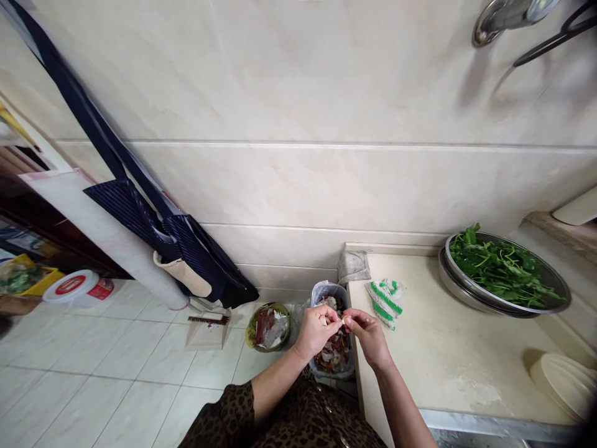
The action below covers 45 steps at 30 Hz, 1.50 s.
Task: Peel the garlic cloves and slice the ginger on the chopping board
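Left hand (315, 331), right hand (370, 339), both pinching a pale bit (343, 321) too small to name, bin (319, 290) beneath partly hidden

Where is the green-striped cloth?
In the head view, the green-striped cloth lies on the counter, right of centre, just beyond the right hand and left of the leafy greens.

my left hand (313, 334) and right hand (370, 336) above a bin (332, 373), pinching a pale bit (344, 320), greens (504, 270) in a bowl (549, 269), bench (443, 348) beneath
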### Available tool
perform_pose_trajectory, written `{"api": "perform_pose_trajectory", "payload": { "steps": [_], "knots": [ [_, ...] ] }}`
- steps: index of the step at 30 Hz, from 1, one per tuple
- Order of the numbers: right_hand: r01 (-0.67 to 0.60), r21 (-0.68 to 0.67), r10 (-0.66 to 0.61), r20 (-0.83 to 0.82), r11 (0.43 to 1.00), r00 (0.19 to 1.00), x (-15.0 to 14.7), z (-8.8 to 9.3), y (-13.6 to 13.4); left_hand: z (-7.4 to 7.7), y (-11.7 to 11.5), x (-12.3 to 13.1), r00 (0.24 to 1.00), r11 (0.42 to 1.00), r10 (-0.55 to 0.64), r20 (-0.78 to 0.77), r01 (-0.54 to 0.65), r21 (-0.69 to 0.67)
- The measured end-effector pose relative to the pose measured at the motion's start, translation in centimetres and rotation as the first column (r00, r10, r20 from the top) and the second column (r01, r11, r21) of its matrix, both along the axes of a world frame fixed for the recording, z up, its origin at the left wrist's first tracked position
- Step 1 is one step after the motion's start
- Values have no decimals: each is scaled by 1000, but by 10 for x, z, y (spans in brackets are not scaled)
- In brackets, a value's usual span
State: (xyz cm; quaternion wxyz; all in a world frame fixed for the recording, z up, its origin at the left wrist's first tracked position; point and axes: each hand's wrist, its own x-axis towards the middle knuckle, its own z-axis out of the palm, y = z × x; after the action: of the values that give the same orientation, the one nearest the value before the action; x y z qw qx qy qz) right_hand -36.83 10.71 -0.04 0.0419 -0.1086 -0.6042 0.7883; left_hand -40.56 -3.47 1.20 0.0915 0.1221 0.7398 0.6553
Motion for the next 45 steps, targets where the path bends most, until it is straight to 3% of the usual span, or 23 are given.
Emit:
{"api": "perform_pose_trajectory", "payload": {
  "steps": [7,14,19,27,32,35,40,45],
  "knots": [
    [-23,-6,23,-14,1000,1000,1,0,-5,-2,1,3,993,997,50,-107,-55,-45],
    [-46,-203,58,54,978,997,5,-1,-10,-7,1,-1,999,999,38,2,-38,4],
    [-77,-256,91,40,964,995,7,-4,-9,-10,2,-1,999,999,20,34,-21,26],
    [-17,-521,85,106,853,991,7,-16,2,-16,3,-8,987,990,137,82,-140,23],
    [26,-573,55,124,819,991,5,-21,7,-32,2,-14,976,977,212,45,-212,-23],
    [74,-592,21,153,803,988,4,-23,8,-42,1,-17,979,975,200,38,-195,-109],
    [99,-504,-22,157,858,987,3,-24,3,-46,-1,-16,994,981,93,49,-83,-173],
    [97,-432,-36,145,896,989,4,-22,-4,-33,4,-12,980,994,103,169,-93,-65]
  ]
}}
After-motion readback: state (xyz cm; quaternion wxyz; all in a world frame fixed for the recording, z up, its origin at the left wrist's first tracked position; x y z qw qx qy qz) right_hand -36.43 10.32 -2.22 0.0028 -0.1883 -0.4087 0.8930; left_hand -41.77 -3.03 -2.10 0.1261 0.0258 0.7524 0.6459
